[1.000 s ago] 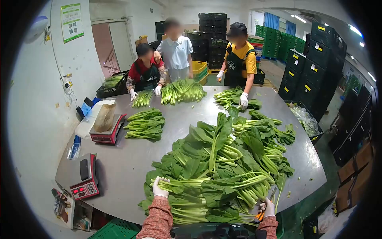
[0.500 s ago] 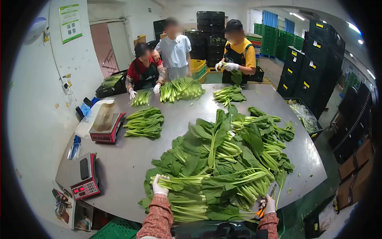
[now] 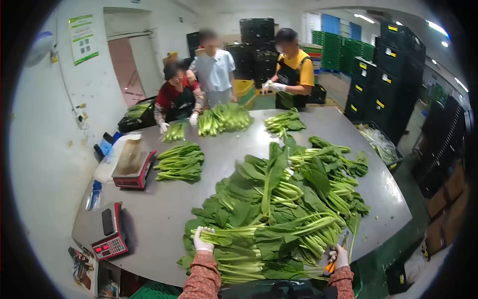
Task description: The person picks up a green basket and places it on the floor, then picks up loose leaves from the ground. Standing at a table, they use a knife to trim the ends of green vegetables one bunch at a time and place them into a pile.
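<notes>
My left hand [image 3: 203, 239], in a white glove, is closed around the pale stem ends of some leafy greens [image 3: 234, 233] at the left of the big pile. In my right hand [image 3: 339, 256], also gloved, are orange-handled scissors [image 3: 330, 267], their grey blades pointing up and away from me beside the stems. The fingers partly cover the scissors. More long-stemmed greens [image 3: 279, 187] are heaped on the metal table [image 3: 164, 219] in front of me, leaves and stems pointing several ways.
Two red scales [image 3: 109, 244] [image 3: 134, 172] stand at the left. Bundles of greens [image 3: 180, 162] lie farther back. Across the table are three people; a gloved person in yellow [image 3: 294, 74] works at the right. Dark crates [image 3: 393, 74] stack at the right, and a green crate [image 3: 154, 290] sits below.
The view has shifted slightly. The person in yellow has raised their hands, and the leaf hanging from them is gone from view. My hands keep nearly the same places and grips.
</notes>
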`<state>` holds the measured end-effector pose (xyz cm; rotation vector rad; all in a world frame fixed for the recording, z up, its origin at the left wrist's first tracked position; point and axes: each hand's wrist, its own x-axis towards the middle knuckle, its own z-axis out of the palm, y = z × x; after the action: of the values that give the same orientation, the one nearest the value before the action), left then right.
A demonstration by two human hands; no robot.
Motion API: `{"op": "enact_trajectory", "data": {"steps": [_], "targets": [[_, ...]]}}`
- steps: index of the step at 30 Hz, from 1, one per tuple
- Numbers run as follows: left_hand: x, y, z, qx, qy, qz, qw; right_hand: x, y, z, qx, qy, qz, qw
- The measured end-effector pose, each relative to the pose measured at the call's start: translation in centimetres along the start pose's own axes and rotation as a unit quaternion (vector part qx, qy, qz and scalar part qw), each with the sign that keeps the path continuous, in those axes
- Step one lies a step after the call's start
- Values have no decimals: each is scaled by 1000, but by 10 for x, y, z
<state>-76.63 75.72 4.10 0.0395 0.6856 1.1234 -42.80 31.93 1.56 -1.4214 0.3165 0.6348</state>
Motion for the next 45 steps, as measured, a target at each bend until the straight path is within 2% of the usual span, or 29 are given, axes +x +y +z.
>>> {"op": "enact_trajectory", "data": {"steps": [2,4,5,6,8,10,12,14,15,17,45], "targets": [[4,-1,-9,22,-61,12,998,9,7,-4,23,-13,-8,1000],[3,-1,-6,14,-29,7,999,14,8,-5,-4,-29,18,999],[3,0,-6,12,-25,9,1000,33,16,-19,19,-67,33,997],[7,-2,-6,12,-23,5,1000,23,4,-4,-18,-4,65,998],[13,-2,-10,-8,5,-7,1000,-29,-19,17,28,5,53,998],[12,-5,-15,-6,-9,-10,1000,-49,-31,27,47,28,68,996],[11,-2,-10,-5,-2,-7,1000,-51,-34,28,39,8,76,996],[9,-1,-11,-17,-13,-8,1000,2,1,1,-20,-20,-12,1000],[3,0,-6,-12,-9,-1,1000,1,-2,3,-11,8,14,1000],[-3,1,-4,1,-12,5,1000,3,3,-2,-19,-11,-17,1000],[-2,2,-2,-4,-22,1,1000,4,1,-2,17,-20,11,1000]]}}
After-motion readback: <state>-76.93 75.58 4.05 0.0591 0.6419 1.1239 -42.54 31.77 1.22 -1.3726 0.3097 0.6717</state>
